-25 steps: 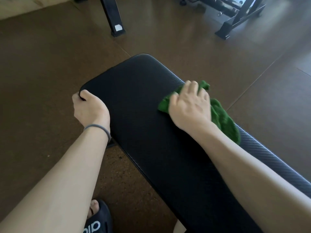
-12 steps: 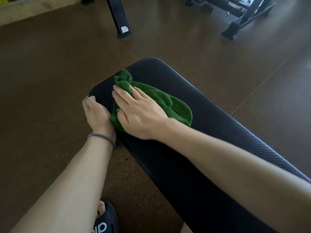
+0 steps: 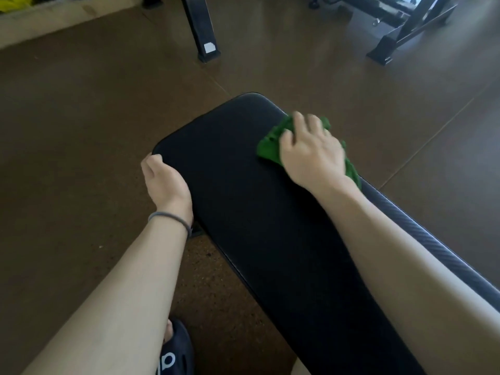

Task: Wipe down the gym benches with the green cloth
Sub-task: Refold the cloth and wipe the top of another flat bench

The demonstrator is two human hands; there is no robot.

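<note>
Far left corner: yellow item, partly cut off by the frame edge, lying beside a pale floor strip.

Near left: dark slide sandal with white lettering, resting on the brown floor.

Left of centre: left hand gripping the near-left edge of the tabletop, thumb lying on the top surface, fingers wrapping over the edge and out of sight beneath it. Grey band circling the left wrist.

Centre: black padded tabletop running from the far rounded end toward the near right, sitting above the floor. Black equipment leg with a white tag standing far behind it, well apart.

Right of centre: green cloth lying bunched on the far-right edge of the tabletop. Right hand pressing down on the green cloth, palm down, fingers bending loosely over the cloth; blurring at the fingertips, so gripping versus flat pressing not determinable.

Far right: black machine frame standing on the floor, well apart from the tabletop.
</note>
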